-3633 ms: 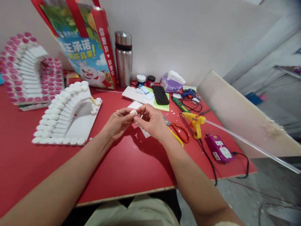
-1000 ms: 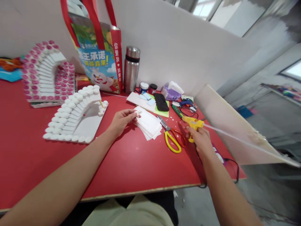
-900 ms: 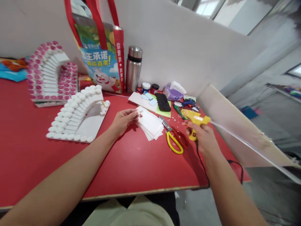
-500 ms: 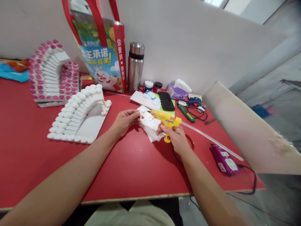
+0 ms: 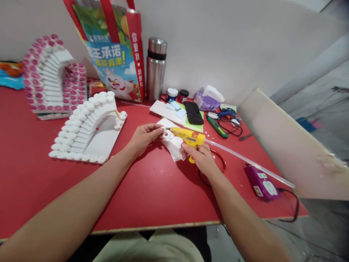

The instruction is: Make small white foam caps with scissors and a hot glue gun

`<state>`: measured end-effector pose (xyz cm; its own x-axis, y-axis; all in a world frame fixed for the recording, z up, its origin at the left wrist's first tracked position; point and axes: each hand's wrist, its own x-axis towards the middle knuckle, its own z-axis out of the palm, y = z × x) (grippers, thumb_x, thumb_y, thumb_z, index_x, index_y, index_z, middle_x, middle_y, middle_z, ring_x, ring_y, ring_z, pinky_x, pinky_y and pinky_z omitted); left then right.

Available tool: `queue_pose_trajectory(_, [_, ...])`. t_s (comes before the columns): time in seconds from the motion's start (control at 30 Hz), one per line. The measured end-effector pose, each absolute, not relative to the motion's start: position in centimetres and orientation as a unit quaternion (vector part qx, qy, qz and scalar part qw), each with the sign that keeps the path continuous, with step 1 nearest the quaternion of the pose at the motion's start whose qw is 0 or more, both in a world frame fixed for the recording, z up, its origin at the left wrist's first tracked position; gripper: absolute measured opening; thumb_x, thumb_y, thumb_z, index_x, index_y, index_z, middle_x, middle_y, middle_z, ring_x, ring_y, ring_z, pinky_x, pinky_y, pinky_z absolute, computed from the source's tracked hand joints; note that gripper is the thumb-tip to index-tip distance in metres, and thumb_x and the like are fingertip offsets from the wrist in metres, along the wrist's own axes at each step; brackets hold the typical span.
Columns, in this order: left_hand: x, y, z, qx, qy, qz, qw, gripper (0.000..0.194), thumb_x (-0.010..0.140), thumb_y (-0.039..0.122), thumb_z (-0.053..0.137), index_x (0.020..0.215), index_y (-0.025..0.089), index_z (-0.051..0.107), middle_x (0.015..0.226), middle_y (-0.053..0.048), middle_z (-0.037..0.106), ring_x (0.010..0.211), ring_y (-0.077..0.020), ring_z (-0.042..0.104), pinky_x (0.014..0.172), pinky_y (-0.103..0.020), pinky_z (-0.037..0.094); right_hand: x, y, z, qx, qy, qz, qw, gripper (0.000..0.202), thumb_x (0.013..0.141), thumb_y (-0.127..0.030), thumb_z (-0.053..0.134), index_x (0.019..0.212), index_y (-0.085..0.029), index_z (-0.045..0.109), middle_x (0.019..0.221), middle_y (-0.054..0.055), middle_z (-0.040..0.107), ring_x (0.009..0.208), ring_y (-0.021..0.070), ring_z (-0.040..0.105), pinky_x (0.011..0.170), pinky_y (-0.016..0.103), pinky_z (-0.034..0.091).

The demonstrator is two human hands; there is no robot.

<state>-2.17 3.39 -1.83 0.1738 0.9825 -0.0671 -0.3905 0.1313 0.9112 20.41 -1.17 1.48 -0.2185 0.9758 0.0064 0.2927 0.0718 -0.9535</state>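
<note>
My right hand (image 5: pixel 200 154) is wrapped around the handle of a yellow hot glue gun (image 5: pixel 188 136). A long clear glue stick (image 5: pixel 245 158) sticks out of the gun's back end. The nozzle points left, at or very near a small white piece (image 5: pixel 164 131) pinched in my left hand (image 5: pixel 148 136); whether they touch I cannot tell. Beneath them lies a white paper sheet (image 5: pixel 174 149). To the left stands a white curved staircase model (image 5: pixel 84 127), edged with white rounded pieces. Behind it is a similar model (image 5: pixel 54 80) with pink-and-white rounded pieces.
At the back stand a printed bag (image 5: pixel 114 62), a steel flask (image 5: pixel 156 69) and two small jars (image 5: pixel 171 94). A black case (image 5: pixel 193 112), a green cutter (image 5: pixel 217 126) and a tissue pack (image 5: pixel 207 100) lie right of them. A purple power box (image 5: pixel 263 183) sits near the right edge.
The view has shifted slightly, so the bag and models sit a little further left and higher. Both hands keep their holds, with the nozzle still at the white piece.
</note>
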Motion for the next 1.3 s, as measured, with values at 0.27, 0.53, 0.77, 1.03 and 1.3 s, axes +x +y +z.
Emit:
queue_pose_trajectory(0.27, [-2.3,3.4,-1.9,0.417,0.386,0.514,0.643,0.037,0.072,0.039,0.088,0.094,0.012,0.076,0.08,-0.007,0.075,0.063,-0.0148,0.07,0.056,-0.025,0.059,20.3,-1.5,1.6,-0.516,-0.652,0.432,0.348,0.041,0.091,-0.044,0.06,0.059,-0.019,0.061,0.06,0.002,0.06,0.061,0.0152,0.056,0.063,0.029,0.042])
queue_pose_trajectory(0.53, [-2.2,3.2,-1.8,0.417,0.386,0.51,0.645,0.036,0.074,0.038,0.087,0.096,0.013,0.074,0.078,-0.007,0.074,0.062,-0.0169,0.07,0.057,-0.03,0.062,20.5,-1.6,1.9,-0.534,-0.661,0.401,0.341,0.045,0.093,-0.043,0.057,0.055,-0.019,0.058,0.057,0.0,0.057,0.059,0.0142,0.054,0.06,0.029,0.039])
queue_pose_trajectory(0.77, [-2.2,3.1,-1.5,0.411,0.389,0.506,0.651,0.037,0.073,0.038,0.087,0.096,0.013,0.074,0.075,-0.006,0.073,0.061,-0.0178,0.07,0.055,-0.03,0.061,20.5,-1.6,2.0,-0.533,-0.661,0.402,0.341,0.045,0.093,-0.041,0.057,0.054,-0.02,0.057,0.056,-0.001,0.056,0.058,0.0139,0.053,0.06,0.028,0.038])
queue_pose_trajectory(1.03, [-2.1,3.0,-0.6,0.374,0.391,0.523,0.658,0.037,0.066,0.035,0.09,0.088,0.01,0.074,0.075,-0.007,0.073,0.059,-0.0144,0.067,0.056,-0.028,0.06,20.7,-1.7,1.6,-0.535,-0.673,0.397,0.321,0.044,0.095,-0.045,0.056,0.058,-0.02,0.055,0.06,-0.001,0.057,0.061,0.0145,0.053,0.063,0.029,0.038])
queue_pose_trajectory(1.3, [-2.1,2.9,0.0,0.342,0.382,0.506,0.694,0.023,0.07,0.026,0.087,0.081,0.008,0.076,0.076,-0.008,0.072,0.06,-0.0108,0.064,0.066,-0.026,0.061,20.5,-1.7,1.9,-0.526,-0.67,0.402,0.336,0.046,0.095,-0.047,0.055,0.057,-0.021,0.052,0.058,-0.001,0.054,0.059,0.0147,0.052,0.063,0.029,0.039])
